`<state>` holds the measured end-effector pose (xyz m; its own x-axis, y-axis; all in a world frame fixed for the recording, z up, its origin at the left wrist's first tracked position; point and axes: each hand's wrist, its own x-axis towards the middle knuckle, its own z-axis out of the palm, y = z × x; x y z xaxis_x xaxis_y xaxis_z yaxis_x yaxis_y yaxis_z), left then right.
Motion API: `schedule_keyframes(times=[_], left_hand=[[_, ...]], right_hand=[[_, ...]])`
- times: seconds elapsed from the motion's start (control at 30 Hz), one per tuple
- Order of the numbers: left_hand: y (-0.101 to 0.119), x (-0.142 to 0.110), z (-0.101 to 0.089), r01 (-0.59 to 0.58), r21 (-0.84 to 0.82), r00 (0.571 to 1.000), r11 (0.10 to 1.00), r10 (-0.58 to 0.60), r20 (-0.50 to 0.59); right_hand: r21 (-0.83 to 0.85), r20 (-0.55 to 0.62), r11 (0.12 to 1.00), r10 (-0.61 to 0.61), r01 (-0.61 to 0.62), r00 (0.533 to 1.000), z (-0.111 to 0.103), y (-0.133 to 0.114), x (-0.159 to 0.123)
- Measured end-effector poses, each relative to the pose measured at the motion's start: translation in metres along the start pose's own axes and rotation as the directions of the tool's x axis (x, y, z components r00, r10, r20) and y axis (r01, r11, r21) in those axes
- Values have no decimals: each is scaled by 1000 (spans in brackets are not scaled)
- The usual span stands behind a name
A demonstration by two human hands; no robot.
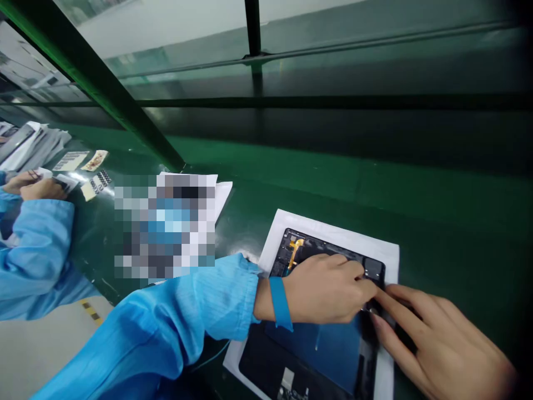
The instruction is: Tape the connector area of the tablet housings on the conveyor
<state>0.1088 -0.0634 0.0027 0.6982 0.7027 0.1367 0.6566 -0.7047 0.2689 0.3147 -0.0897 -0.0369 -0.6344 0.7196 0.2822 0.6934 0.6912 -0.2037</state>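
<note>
An opened tablet lies in front of me, its back cover off. A dark blue battery panel, an orange flex cable and circuit parts show inside. My left hand, with a blue wrist strap, reaches across it. The fingers are curled and pressed together at the tablet's right side; whatever they pinch is hidden. At that same edge rests my right hand, thumb and fingers stretched and apart. Its index fingertip meets the left fingers, and the thumb touches the frame just below.
Under the tablet lies a white foam sheet on the green table. Left of it is a blurred-out patch over white sheets. A co-worker's hands work at far left, near sticker sheets and stacked pouches. A green post slants behind.
</note>
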Motion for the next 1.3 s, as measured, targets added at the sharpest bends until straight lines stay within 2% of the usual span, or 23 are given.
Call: schedule_keyframes(times=[0.17, 0.37, 0.63, 0.8, 1.07, 1.3], left_hand=[[-2, -1, 0, -2, -15, 1000, 1000, 2, 5], [-8, -1, 3, -35, -55, 999, 998, 34, -8], [-14, 6, 9, 38, -147, 999, 988, -42, -28], [-13, 7, 8, 66, -160, 997, 985, -72, -33], [-13, 8, 8, 71, -170, 997, 983, -75, -15], [-14, 7, 9, 65, -160, 998, 985, -69, -16]], right_hand=[[25, -36, 1000, -9, 10, 999, 4, 1, -1], [-13, -106, 1000, 6, -8, 994, -10, -11, 12], [125, -48, 979, 171, -164, 984, -13, -11, 16], [145, -61, 979, 156, -146, 986, -13, -10, 15], [149, -26, 969, 203, -197, 979, -15, -11, 17], [124, -41, 977, 180, -174, 983, -17, -12, 18]])
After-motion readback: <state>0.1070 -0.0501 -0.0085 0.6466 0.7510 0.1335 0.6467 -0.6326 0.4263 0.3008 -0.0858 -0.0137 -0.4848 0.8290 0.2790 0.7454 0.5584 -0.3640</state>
